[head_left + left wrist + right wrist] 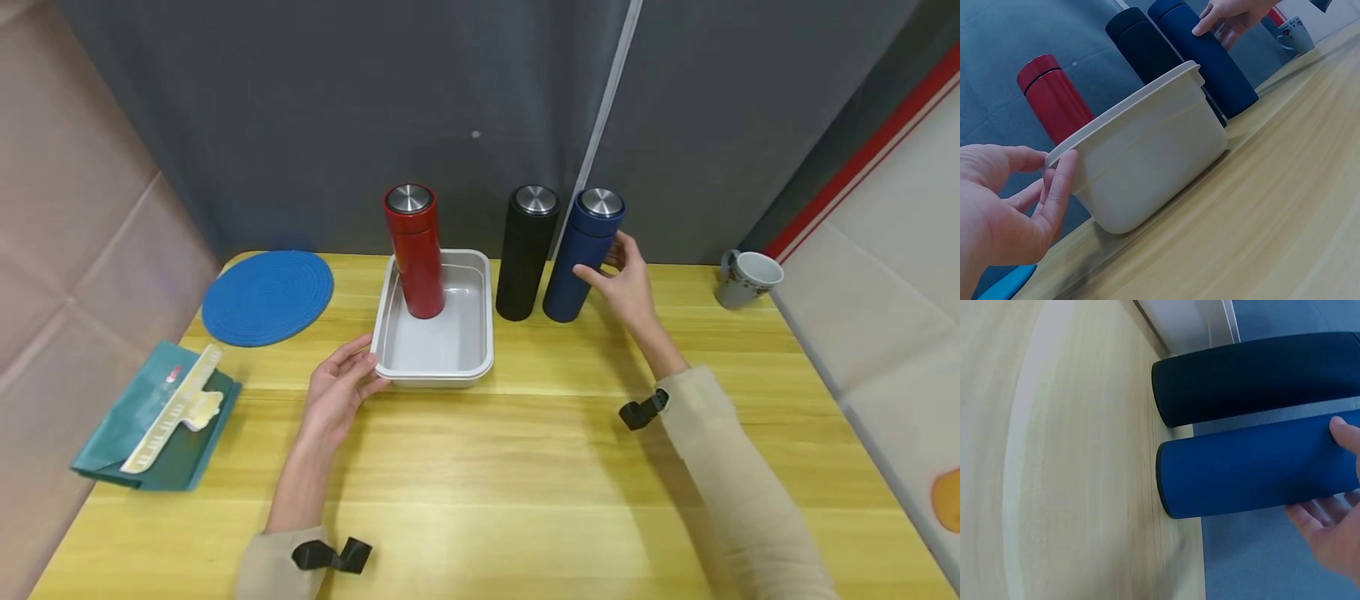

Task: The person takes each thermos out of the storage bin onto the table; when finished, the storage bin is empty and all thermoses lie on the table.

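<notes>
blue flask [582,260]: matt, metal cap | tray [434,373]: smooth plastic | table [525,467]: wood, slight sheen | mat [267,296]: woven cloth

The blue bottle [583,257] with a shiny silver lid stands up on the table, just beside the black bottle [527,252]. The gray tray [471,354] holds a red bottle [415,249] standing up.

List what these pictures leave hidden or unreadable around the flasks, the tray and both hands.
- Blue flask: its cap is cut off by the right wrist view's edge.
- Red flask: its foot is hidden behind the tray wall in the left wrist view.
- Right hand: the fingers behind the blue flask are hidden in the head view.
- Mug: its print is too small to read.
- Left hand: the palm side is unseen in the head view.
</notes>
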